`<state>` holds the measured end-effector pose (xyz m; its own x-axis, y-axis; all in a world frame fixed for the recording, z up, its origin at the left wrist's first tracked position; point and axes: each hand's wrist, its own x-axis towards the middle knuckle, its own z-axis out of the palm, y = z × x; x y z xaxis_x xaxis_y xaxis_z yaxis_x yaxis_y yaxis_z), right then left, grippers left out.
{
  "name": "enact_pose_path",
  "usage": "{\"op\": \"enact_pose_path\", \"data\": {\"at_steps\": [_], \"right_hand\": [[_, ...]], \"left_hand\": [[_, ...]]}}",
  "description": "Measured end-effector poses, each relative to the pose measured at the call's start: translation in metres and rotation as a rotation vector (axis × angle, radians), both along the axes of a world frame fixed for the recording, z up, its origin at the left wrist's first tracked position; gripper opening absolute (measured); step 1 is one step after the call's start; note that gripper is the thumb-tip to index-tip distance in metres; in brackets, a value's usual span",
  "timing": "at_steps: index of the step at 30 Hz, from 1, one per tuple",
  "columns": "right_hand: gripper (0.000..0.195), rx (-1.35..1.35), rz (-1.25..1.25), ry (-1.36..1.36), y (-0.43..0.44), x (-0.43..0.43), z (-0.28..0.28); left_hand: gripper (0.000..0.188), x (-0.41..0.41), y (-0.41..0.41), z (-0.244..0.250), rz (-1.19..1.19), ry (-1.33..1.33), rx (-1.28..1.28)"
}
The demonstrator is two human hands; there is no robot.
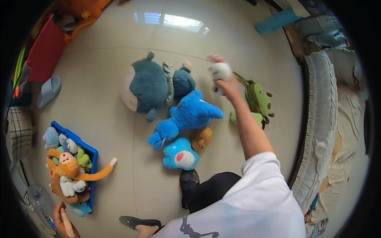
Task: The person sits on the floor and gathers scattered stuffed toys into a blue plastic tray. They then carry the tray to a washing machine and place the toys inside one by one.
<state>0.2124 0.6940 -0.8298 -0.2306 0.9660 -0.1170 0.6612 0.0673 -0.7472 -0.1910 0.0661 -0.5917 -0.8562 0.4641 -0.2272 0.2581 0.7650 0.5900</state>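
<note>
My right hand (229, 86) is stretched out over the floor and grips a small white plush toy (221, 72), blurred, with a pink part at its top. Just right of it lie a green plush bag (260, 98) with a strap and a light green plush (256, 119). Left of that arm are a large dark teal plush (150, 83), a bright blue plush (190, 111), a brown plush (203, 137) and a light blue shark-like plush (180, 154). My left hand (65, 221), partly cut off, is beside the near end of a blue plastic bin (94, 160); its grip is unclear.
Plush toys fill the bin, among them an orange monkey (69, 164) with one arm over the rim. A clear plastic bottle (40, 202) lies left of it. A slipper (49, 91) is on the tiled floor. A bed edge with white bedding (321, 119) runs along the right.
</note>
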Motion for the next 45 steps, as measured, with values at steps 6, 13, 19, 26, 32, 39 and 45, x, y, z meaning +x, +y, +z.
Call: {"op": "enact_pose_path", "data": {"at_steps": [6,13,19,26,32,39,45], "right_hand": [[0.047,-0.01,-0.343,0.049,-0.021,0.191,0.054],[0.064,-0.559,-0.431,0.017,-0.091,0.239,0.006],[0.079,-0.381,-0.111,0.076,-0.11,0.198,-0.017],[0.073,-0.299,0.234,-0.453,-0.112,0.14,0.025],[0.101,-0.552,0.309,-0.269,-0.149,0.091,0.027],[0.129,-0.181,0.194,-0.463,-0.205,0.083,0.007],[0.14,-0.279,0.004,-0.318,-0.182,0.09,-0.021]], "left_hand": [[0.037,-0.008,0.005,-0.015,-0.087,0.017,0.051],[0.032,0.001,0.019,0.002,-0.081,-0.001,0.143],[0.022,0.024,0.069,0.025,-0.153,0.112,0.27],[0.022,0.025,0.056,0.04,-0.152,0.161,0.307],[0.023,0.027,0.038,0.044,-0.102,0.172,0.301],[0.023,0.035,0.047,0.057,-0.168,0.179,0.26],[0.022,0.038,0.035,0.06,-0.138,0.212,0.238]]}}
